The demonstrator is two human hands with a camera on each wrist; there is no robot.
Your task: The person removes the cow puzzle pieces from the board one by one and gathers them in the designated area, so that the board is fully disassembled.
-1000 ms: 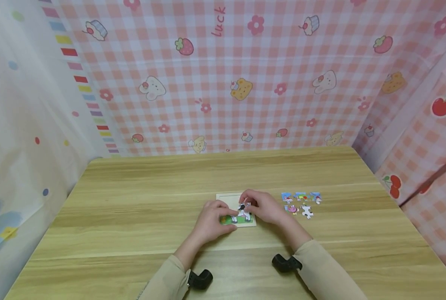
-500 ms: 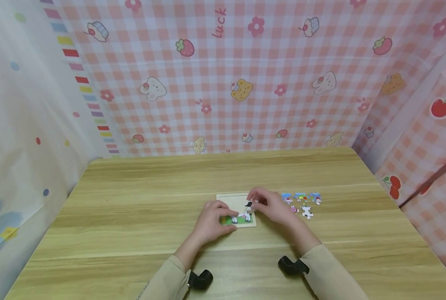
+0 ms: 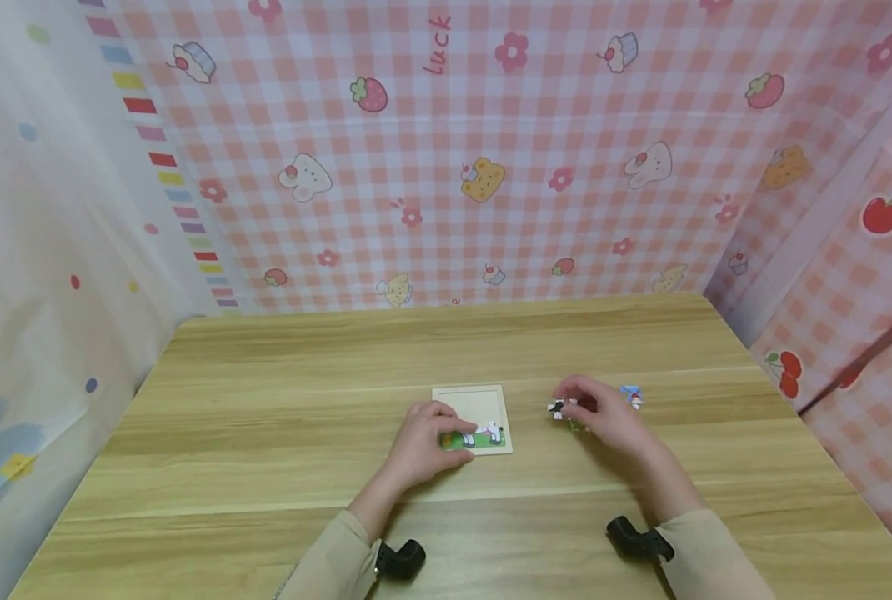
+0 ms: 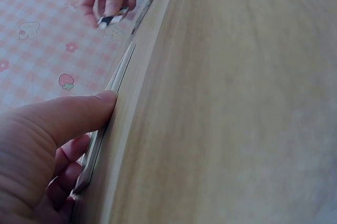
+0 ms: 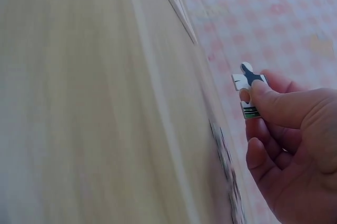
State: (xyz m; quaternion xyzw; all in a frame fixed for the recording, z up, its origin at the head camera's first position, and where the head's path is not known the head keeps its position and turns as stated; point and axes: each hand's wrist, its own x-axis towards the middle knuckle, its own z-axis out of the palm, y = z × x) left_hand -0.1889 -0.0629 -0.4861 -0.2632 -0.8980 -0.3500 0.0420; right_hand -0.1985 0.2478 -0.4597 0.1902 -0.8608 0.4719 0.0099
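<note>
In the head view, a small wooden puzzle tray [image 3: 479, 406] lies on the table, with a green strip and the legs of a white animal [image 3: 493, 434] along its near side. My left hand [image 3: 422, 440] grips the tray's left part, thumb at the near edge and fingers over the picture. To the right of the tray, my right hand [image 3: 607, 414] pinches a black-and-white jigsaw piece [image 5: 245, 80] between thumb and fingers. The right wrist view shows this piece raised off the table, with green at its lower end.
Loose jigsaw pieces [image 5: 226, 163] lie on the wooden table [image 3: 281, 417] under and beside the right hand, which hides most of them from the head camera. A blue piece [image 3: 630, 396] shows past its knuckles. A checked curtain [image 3: 416, 167] hangs behind the table.
My right hand has lifted the black-and-white jigsaw piece off the tray and carried it right, over the loose pieces. More of the tray's bare bottom shows. The left hand has stayed in place.
</note>
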